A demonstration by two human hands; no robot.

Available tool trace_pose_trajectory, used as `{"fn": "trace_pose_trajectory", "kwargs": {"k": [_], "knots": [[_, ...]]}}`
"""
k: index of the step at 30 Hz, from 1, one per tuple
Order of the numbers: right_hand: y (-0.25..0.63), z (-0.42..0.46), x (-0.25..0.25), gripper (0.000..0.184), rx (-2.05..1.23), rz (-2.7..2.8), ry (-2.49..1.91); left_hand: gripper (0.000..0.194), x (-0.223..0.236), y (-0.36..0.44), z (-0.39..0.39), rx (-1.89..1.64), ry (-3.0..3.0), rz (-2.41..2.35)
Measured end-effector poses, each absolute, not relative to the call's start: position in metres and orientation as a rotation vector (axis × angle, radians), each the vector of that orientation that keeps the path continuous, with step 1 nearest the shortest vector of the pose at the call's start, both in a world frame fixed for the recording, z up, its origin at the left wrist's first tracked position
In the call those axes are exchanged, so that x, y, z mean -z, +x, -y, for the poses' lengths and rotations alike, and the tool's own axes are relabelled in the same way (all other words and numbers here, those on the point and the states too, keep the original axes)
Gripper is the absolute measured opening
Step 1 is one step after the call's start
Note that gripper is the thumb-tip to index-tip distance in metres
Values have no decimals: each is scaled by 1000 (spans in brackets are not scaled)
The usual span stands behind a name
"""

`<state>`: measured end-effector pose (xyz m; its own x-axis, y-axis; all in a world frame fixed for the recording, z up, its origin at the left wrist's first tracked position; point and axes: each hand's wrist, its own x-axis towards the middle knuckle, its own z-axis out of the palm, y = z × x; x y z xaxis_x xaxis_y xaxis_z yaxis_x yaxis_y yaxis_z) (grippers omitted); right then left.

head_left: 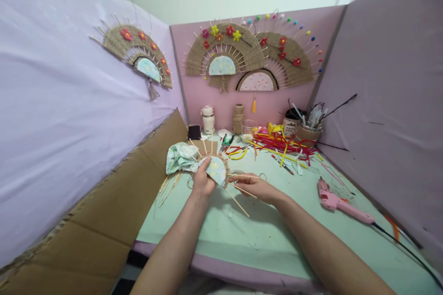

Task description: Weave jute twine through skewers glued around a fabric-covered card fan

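Note:
My left hand grips a small half-round fan base, thumb on its pale green patterned cloth face and fingers behind. Thin wooden sticks fan out from its curved edge, which is wrapped with brown twine. My right hand is closed at the right end of that edge, among the sticks, its fingers pinched on the twine. The strand between the fingertips is too fine to see clearly; a loop of it shows behind the hand. Crumpled green cloth and loose sticks lie left of the fan base.
A pink glue gun with a black cord lies at right. Farther back are green-handled pliers, red and yellow pipe cleaners, a twine spool and a white bottle. Cardboard borders the left; finished fans hang behind.

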<state>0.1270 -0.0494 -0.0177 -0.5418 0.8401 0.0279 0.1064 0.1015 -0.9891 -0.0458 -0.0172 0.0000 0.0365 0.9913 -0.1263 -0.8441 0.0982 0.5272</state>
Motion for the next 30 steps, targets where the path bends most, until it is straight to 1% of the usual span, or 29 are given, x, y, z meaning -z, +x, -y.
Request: {"fn": "trace_pose_trajectory", "kwargs": {"k": [4, 8, 13, 18, 22, 30], "knots": [[128, 48, 17, 48, -1490, 1724, -938, 12, 2, -46, 14, -1375, 267, -576], [128, 50, 15, 49, -1390, 1774, -983, 11, 3, -45, 13, -1367, 220, -615], [126, 49, 14, 48, -1394, 1774, -947, 26, 3, -46, 15, -1426, 305, -602], [128, 47, 15, 46, -1401, 1719, -906, 38, 2, -44, 18, -1380, 407, -559], [128, 46, 16, 48, -1380, 1653, -864, 37, -2, -44, 21, -1299, 455, -463], [129, 42, 20, 48, -1379, 1506, -822, 26, -6, -46, 26, -1278, 416, -447]]}}
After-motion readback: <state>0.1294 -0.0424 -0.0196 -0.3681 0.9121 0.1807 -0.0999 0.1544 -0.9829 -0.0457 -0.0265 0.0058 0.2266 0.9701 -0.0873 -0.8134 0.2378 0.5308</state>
